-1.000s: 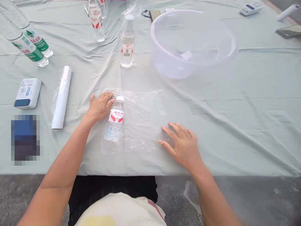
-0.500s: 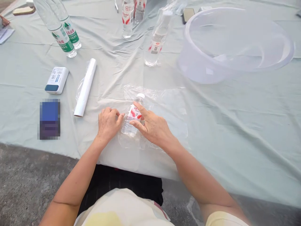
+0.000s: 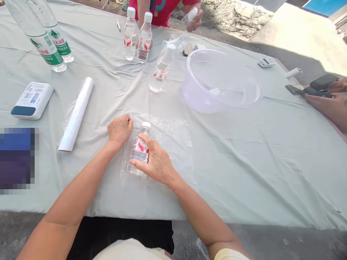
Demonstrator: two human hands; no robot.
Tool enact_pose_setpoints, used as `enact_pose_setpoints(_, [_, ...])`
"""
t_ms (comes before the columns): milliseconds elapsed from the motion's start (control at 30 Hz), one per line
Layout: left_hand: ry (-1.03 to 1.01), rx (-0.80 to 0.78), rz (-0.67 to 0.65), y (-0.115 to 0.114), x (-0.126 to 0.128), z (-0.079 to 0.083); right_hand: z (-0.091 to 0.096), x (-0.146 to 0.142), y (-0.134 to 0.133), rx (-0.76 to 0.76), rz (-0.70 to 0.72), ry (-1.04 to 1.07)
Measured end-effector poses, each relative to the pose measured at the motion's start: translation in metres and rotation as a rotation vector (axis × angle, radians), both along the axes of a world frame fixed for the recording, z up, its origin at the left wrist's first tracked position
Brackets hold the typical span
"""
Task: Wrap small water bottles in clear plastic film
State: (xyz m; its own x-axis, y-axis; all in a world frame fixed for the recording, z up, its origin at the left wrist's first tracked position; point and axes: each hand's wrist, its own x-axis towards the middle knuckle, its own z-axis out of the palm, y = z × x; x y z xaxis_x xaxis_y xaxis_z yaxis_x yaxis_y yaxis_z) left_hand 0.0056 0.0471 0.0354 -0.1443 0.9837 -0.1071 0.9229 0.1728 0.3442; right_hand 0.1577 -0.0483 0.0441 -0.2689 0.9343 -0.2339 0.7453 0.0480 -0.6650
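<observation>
A small clear water bottle (image 3: 139,156) with a white cap and a red-and-white label lies on a sheet of clear plastic film (image 3: 176,141), its cap pointing away from me. My right hand (image 3: 156,159) curves over the bottle from the right, index finger on its upper part and thumb low on its near left side. My left hand (image 3: 120,129) is closed at the film's far left corner, where the film gathers by the fingers. Its fingertips are mostly hidden. On the left lies a white roll of film (image 3: 77,115).
Two tall bottles (image 3: 45,50) stand far left, above a white power bank (image 3: 32,99). A film-covered bottle (image 3: 160,72) stands beside a translucent basin (image 3: 200,99). Two more bottles (image 3: 130,38) stand near a person in red (image 3: 168,11). Another person's hand (image 3: 330,104) holds a phone at right.
My view has swung up and right, bringing other people into sight. My left hand has moved from beside the bottle to the film's far left corner and closed. My right hand stays at the bottle.
</observation>
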Motion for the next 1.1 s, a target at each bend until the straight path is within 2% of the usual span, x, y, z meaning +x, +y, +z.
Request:
enact_pose_setpoints(100, [-0.007,0.053,0.026,0.0,-0.001,-0.006,-0.005,0.006,-0.002,0.008,-0.051,0.118])
enact_pose_setpoints(200, [-0.008,0.079,0.076,-0.001,-0.001,-0.008,-0.008,0.011,-0.001,0.023,-0.036,0.172])
enact_pose_setpoints(333, [-0.041,0.088,0.13,0.004,0.001,-0.008,-0.009,0.013,0.002,0.075,0.025,0.123])
enact_pose_setpoints(567, [-0.181,0.151,0.181,0.002,0.001,-0.002,-0.022,0.005,-0.004,0.262,0.082,0.012])
enact_pose_setpoints(733, [-0.417,0.215,0.124,-0.004,-0.005,-0.001,-0.021,0.005,-0.004,0.209,0.084,-0.001])
enact_pose_setpoints(833, [-0.567,0.272,0.105,-0.009,-0.007,0.014,-0.017,0.008,-0.003,0.151,0.065,0.057])
enact_pose_setpoints(900, [-0.533,0.273,0.115,-0.018,-0.01,0.031,-0.017,0.01,-0.002,0.133,0.027,0.121])
enact_pose_setpoints(1000, [-0.329,0.168,0.066,-0.041,-0.019,0.047,-0.018,0.012,-0.002,0.093,-0.048,0.232])
enact_pose_setpoints(1033, [-0.252,0.132,0.033,-0.052,-0.023,0.047,-0.018,0.013,-0.002,0.071,-0.067,0.262])
enact_pose_setpoints(1100, [-0.101,0.114,-0.002,-0.076,-0.031,0.037,-0.017,0.016,-0.002,0.032,-0.086,0.297])
